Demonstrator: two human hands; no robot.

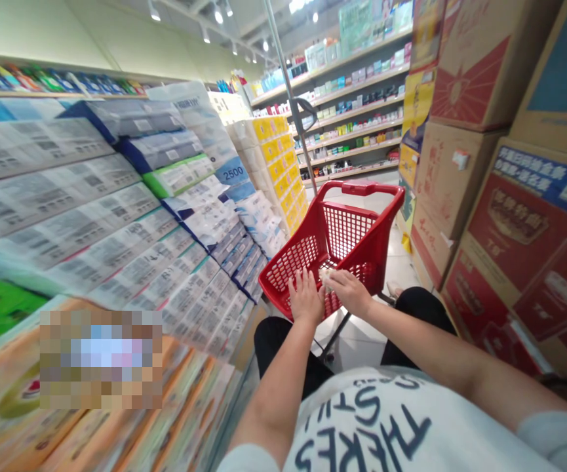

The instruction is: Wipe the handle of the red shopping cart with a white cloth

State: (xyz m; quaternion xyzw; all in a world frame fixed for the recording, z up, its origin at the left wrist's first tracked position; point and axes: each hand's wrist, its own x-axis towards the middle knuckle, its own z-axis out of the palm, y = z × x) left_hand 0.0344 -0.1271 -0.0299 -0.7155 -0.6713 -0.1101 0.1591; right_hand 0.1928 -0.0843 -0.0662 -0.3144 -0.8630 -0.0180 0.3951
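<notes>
A red plastic shopping cart [295, 259] with lattice walls stands tilted in the picture, straight ahead of my body. My left hand [307, 298] is over its near edge, fingers stretched out and apart, holding nothing. Close beside it, my right hand [351, 292] reaches leftward above the basket with its fingers bent together. At those fingertips shows a small pale thing [326, 278], too small and blurred to name. The cart's red handle bar [362, 189] is on the far side, away from both hands.
Stacked packs of tissue paper [91, 210] rise on the left, with orange packs [185, 393] nearer. Cardboard boxes [460, 183] wall the right side. A metal pole [288, 85] stands beyond the cart, before shelves [362, 98] of small goods. Pale floor tiles [356, 337] show below.
</notes>
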